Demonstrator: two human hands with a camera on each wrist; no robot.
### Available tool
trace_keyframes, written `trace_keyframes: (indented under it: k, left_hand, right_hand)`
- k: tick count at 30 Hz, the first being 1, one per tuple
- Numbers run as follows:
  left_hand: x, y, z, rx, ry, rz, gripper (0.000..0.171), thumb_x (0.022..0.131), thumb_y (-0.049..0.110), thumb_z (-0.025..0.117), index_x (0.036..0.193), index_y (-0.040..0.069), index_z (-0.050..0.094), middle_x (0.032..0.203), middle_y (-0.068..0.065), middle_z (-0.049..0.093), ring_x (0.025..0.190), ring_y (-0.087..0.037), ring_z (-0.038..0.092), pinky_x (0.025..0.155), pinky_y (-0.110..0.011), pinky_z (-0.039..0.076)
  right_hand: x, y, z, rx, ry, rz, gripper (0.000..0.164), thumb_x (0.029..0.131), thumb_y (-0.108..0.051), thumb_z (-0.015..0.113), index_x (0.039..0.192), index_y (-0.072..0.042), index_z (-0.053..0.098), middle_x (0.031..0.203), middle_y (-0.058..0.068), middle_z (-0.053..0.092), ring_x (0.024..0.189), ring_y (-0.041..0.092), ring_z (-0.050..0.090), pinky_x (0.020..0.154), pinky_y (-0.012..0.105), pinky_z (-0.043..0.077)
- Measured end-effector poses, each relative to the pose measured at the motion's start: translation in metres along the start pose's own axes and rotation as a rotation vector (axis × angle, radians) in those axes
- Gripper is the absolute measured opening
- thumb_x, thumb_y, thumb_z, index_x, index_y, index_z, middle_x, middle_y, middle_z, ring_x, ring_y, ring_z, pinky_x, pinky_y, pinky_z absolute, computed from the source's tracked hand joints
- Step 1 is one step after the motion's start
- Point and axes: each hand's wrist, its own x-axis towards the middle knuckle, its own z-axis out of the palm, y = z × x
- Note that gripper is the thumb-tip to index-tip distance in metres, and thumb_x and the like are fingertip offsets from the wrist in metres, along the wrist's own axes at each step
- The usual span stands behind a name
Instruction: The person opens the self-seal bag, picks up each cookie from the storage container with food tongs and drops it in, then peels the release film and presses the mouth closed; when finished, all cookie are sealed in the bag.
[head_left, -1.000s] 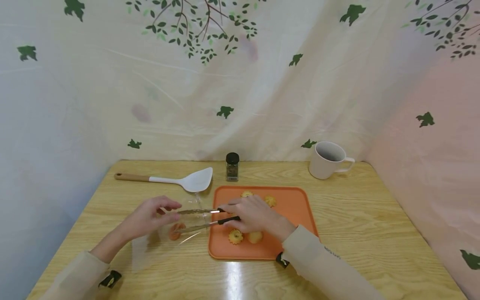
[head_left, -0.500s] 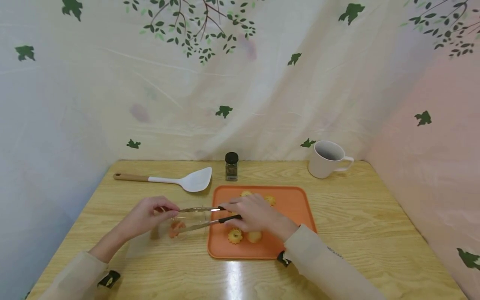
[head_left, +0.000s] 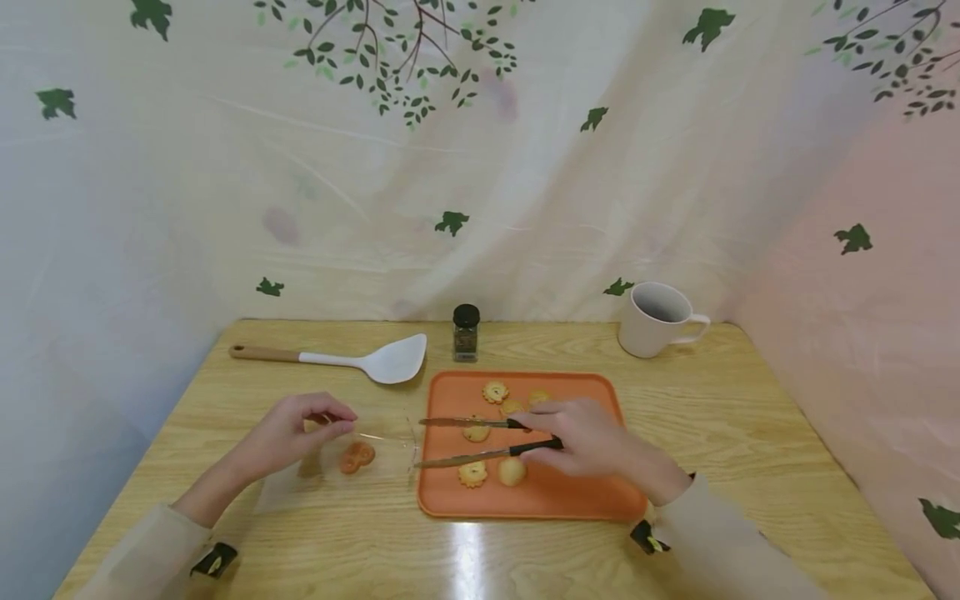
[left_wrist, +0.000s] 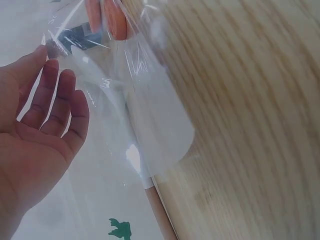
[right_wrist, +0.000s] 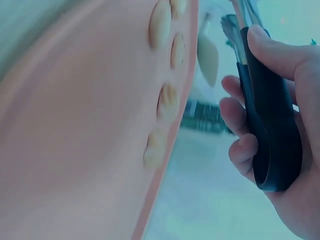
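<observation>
My left hand (head_left: pixel 311 427) pinches the edge of a clear plastic bag (left_wrist: pixel 167 115) between thumb and forefinger. Inside the bag lies a brownish-orange twisted cookie (head_left: pixel 357 457). My right hand (head_left: pixel 588 435) grips metal tongs (right_wrist: pixel 272 115) by their black handles. Their tips are spread apart near the bag's mouth, with nothing between them, over the left part of an orange tray (head_left: pixel 558 500). Several pale yellow cookies sit on this tray, among them a flower-shaped one (head_left: pixel 472 474) and a round one (head_left: pixel 512 472). My right hand partly covers the cookies at the tray's right.
Behind the bag lies a white spatula (head_left: pixel 393 360) with a wooden handle. A small spice jar (head_left: pixel 466 337) with a black lid stands behind the tray. At the back right is a white mug (head_left: pixel 651 327). A leaf-printed cloth (head_left: pixel 525 208) hangs behind the wooden table.
The tongs have let go of the twisted cookie inside the bag and drawn back to the right, out over the tray. My left hand stays in place, now pinching the bag's edge.
</observation>
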Motion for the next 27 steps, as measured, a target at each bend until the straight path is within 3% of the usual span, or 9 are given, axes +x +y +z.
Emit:
trace_keyframes:
  k: [10, 13, 18, 27]
  left_hand:
    - [-0.007, -0.008, 0.0, -0.006, 0.002, 0.006, 0.011, 0.093, 0.002, 0.073, 0.102, 0.007, 0.075, 0.096, 0.001, 0.074, 0.083, -0.009, 0.068, 0.073, -0.027, 0.057]
    - [-0.01, -0.009, 0.0, -0.015, 0.002, -0.004, 0.012, 0.093, 0.002, 0.073, 0.103, 0.007, 0.075, 0.096, -0.002, 0.074, 0.084, -0.01, 0.068, 0.073, -0.028, 0.057]
    - [-0.01, -0.008, 0.0, -0.012, -0.006, -0.012, 0.009, 0.094, 0.004, 0.072, 0.102, 0.007, 0.075, 0.097, -0.005, 0.074, 0.085, -0.011, 0.068, 0.072, -0.029, 0.058]
    - [-0.01, -0.008, 0.0, -0.002, -0.008, -0.022, 0.009, 0.094, 0.005, 0.072, 0.102, 0.008, 0.074, 0.097, -0.003, 0.074, 0.086, -0.01, 0.068, 0.073, -0.029, 0.057]
  right_hand:
    - [-0.08, 0.024, -0.02, 0.086, -0.014, 0.015, 0.044, 0.091, -0.028, 0.078, 0.129, -0.007, 0.069, 0.096, -0.005, 0.068, 0.058, -0.008, 0.041, 0.051, 0.013, 0.037]
    - [-0.095, 0.027, -0.019, 0.053, -0.014, 0.025, 0.044, 0.093, -0.031, 0.076, 0.128, -0.006, 0.069, 0.107, 0.001, 0.072, 0.067, -0.004, 0.055, 0.056, 0.018, 0.047]
    - [-0.112, 0.031, -0.014, -0.035, -0.001, 0.049, 0.045, 0.093, -0.035, 0.075, 0.128, -0.006, 0.07, 0.117, 0.007, 0.073, 0.092, 0.014, 0.072, 0.07, 0.036, 0.059]
    - [-0.118, 0.035, -0.007, -0.091, 0.017, 0.06, 0.044, 0.093, -0.037, 0.075, 0.125, -0.008, 0.072, 0.116, 0.006, 0.073, 0.095, 0.016, 0.072, 0.071, 0.038, 0.06]
